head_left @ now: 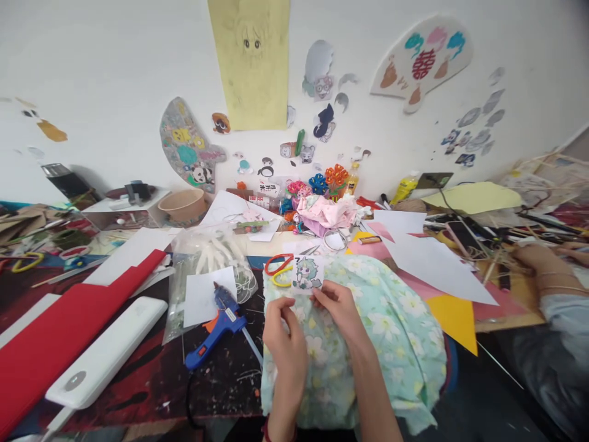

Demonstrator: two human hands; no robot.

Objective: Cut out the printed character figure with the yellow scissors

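Observation:
A small square paper cutout [308,273] shows a cartoon figure with pale green hair. My right hand [339,310] pinches its lower right corner, closed between thumb and fingers. To its left, my left hand [286,334] is loosely curled just below the cutout, not touching it; its inner side is hidden, so I cannot make out whether something is in it. Both hands are above a mint green floral cloth [391,325]. Scissors with red and yellow handles [281,279] lie behind the left hand, partly covered by the cutout.
Left of the cloth lie a blue glue gun [216,334] on white paper, a plastic bag [188,252], a white long device [108,353] and a red strip [69,344]. Craft flowers [335,177] stand at the back. On the right are paper sheets [427,264] and another person's arm [552,282].

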